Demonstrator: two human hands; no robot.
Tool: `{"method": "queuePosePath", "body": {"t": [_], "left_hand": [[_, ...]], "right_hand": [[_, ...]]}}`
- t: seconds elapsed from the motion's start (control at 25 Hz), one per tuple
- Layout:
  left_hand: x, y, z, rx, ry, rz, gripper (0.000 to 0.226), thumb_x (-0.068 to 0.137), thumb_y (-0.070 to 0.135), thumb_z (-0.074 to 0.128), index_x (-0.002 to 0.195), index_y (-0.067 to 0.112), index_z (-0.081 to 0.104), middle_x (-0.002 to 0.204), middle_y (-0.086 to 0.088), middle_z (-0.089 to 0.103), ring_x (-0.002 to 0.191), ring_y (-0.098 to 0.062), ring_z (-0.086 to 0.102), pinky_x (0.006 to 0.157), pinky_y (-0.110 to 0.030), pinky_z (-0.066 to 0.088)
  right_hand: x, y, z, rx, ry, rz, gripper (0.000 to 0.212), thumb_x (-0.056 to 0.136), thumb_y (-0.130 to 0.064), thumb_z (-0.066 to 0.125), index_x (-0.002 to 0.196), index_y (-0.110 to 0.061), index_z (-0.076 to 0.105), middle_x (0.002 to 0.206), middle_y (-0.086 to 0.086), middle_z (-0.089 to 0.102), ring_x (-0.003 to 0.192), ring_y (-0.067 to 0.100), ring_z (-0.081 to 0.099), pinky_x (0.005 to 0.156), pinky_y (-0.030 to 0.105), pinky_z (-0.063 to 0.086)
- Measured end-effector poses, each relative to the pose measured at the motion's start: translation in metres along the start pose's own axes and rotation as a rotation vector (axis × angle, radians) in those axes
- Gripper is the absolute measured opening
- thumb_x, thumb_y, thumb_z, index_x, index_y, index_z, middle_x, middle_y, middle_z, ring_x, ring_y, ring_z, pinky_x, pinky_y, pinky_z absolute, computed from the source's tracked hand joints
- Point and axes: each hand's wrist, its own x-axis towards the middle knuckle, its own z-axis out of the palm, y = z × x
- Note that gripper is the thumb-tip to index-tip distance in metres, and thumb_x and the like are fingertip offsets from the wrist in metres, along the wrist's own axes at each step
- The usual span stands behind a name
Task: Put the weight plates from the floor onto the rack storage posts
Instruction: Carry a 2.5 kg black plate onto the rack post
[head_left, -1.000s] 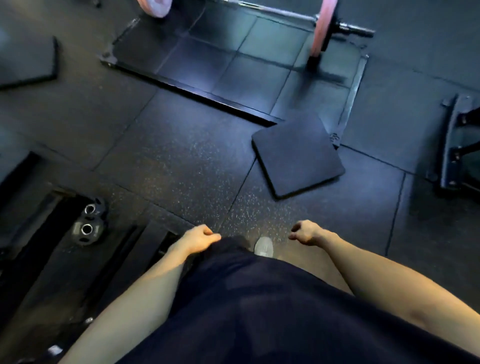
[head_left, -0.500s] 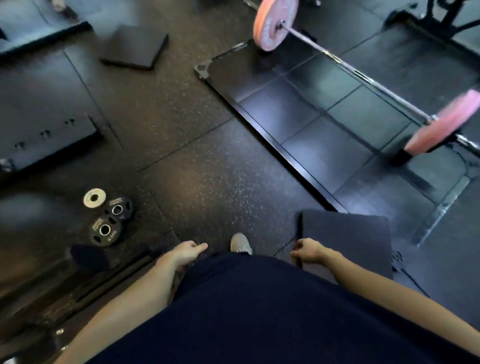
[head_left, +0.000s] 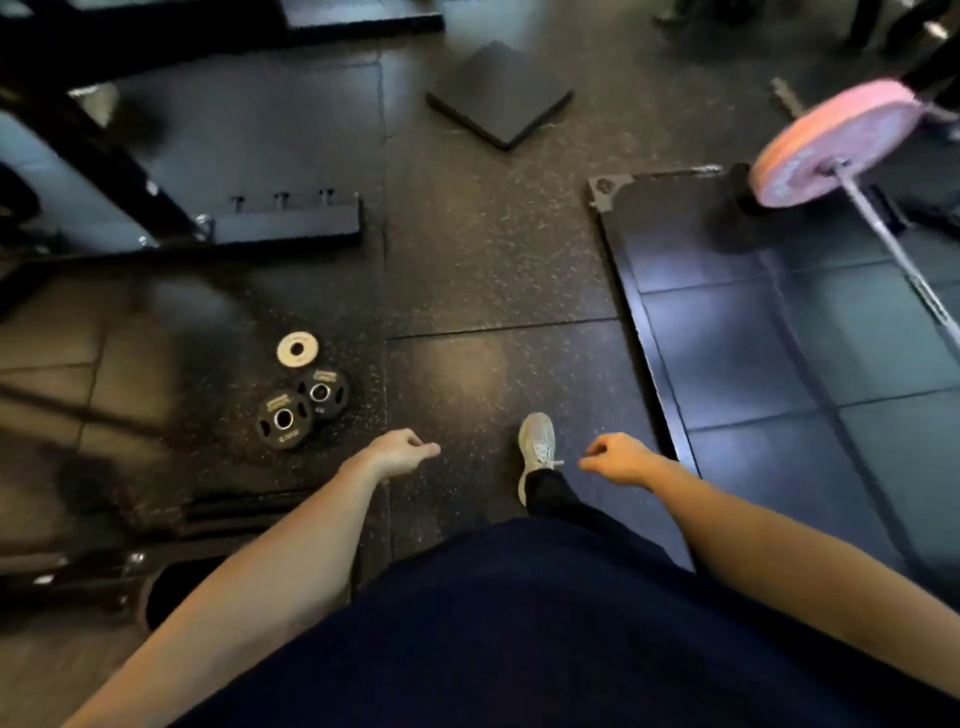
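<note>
three small weight plates lie flat on the speckled rubber floor (head_left: 467, 234), ahead and to the left of the person: a pale plate (head_left: 297, 349) farthest off, then a black plate (head_left: 322, 393) just beside it, and a second black plate (head_left: 284, 419) nearest, its edge touching or overlapping the other black one. the left hand (head_left: 397, 451) hangs just right of them, apart from all three, its grip loosely curled and holding nothing. the right hand (head_left: 621, 458) hangs loosely curled too, with nothing in it, beside a grey shoe (head_left: 536, 441). a black rack base (head_left: 285, 226) with short upright pegs sits beyond the plates. to the right, a barbell (head_left: 898, 260) with a pink plate (head_left: 834, 143) rests over a dark platform (head_left: 779, 338). a square black pad (head_left: 501, 91) lies farther ahead.
</note>
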Motion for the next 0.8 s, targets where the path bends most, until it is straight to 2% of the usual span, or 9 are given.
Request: {"method": "queuePosePath", "body": {"t": [0.12,0.24,0.36,0.48,0.64,0.8], "left_hand": [[0.022,0.001,-0.029,-0.18,0.064,-0.136,0.036,0.087,0.058,0.052,0.106,0.028,0.053,0.109,0.001,0.056,0.093,-0.017,0.054,0.074,-0.034,0.049],[0.031,-0.004,-0.063,-0.362,0.169,-0.264,0.04,0.085,0.062,0.052,0.105,0.027,0.053,0.104,0.002,0.057,0.089,-0.017,0.055,0.068,-0.03,0.05],[0.037,-0.016,-0.086,-0.564,0.278,-0.363,0.038,0.084,0.062,0.054,0.099,0.027,0.055,0.102,0.002,0.057,0.082,-0.015,0.055,0.063,-0.029,0.051],[0.044,-0.039,-0.103,-0.707,0.334,-0.449,0.036,0.084,0.061,0.054,0.1,0.028,0.054,0.104,0.003,0.055,0.089,-0.019,0.055,0.064,-0.03,0.052],[0.065,-0.095,-0.143,-0.848,0.378,-0.517,0.047,0.085,0.059,0.055,0.114,0.022,0.057,0.114,-0.003,0.057,0.095,-0.022,0.056,0.07,-0.031,0.053],[0.09,-0.16,-0.199,-0.966,0.387,-0.513,0.05,0.087,0.057,0.055,0.118,0.017,0.056,0.118,-0.006,0.057,0.095,-0.024,0.057,0.064,-0.032,0.053]], "right_hand": [[0.064,-0.052,-0.059,-0.165,-0.091,-0.124,0.036,0.088,-0.031,0.062,0.117,-0.01,0.06,0.122,0.01,0.062,0.108,0.025,0.058,0.091,0.035,0.047],[0.121,-0.134,-0.113,-0.367,-0.167,-0.273,0.038,0.089,-0.032,0.061,0.118,-0.008,0.06,0.123,0.012,0.061,0.111,0.026,0.057,0.094,0.036,0.047],[0.158,-0.22,-0.141,-0.557,-0.229,-0.395,0.038,0.09,-0.032,0.06,0.115,-0.005,0.061,0.117,0.015,0.065,0.104,0.027,0.06,0.089,0.034,0.046],[0.183,-0.3,-0.14,-0.649,-0.304,-0.473,0.036,0.089,-0.029,0.061,0.112,-0.002,0.063,0.11,0.017,0.068,0.092,0.026,0.062,0.082,0.034,0.047],[0.206,-0.415,-0.107,-0.762,-0.35,-0.589,0.036,0.089,-0.027,0.062,0.116,-0.003,0.063,0.119,0.015,0.064,0.11,0.028,0.059,0.096,0.037,0.047],[0.235,-0.521,-0.059,-0.831,-0.381,-0.6,0.037,0.09,-0.027,0.061,0.12,-0.005,0.06,0.12,0.014,0.064,0.108,0.027,0.061,0.089,0.031,0.046]]}}
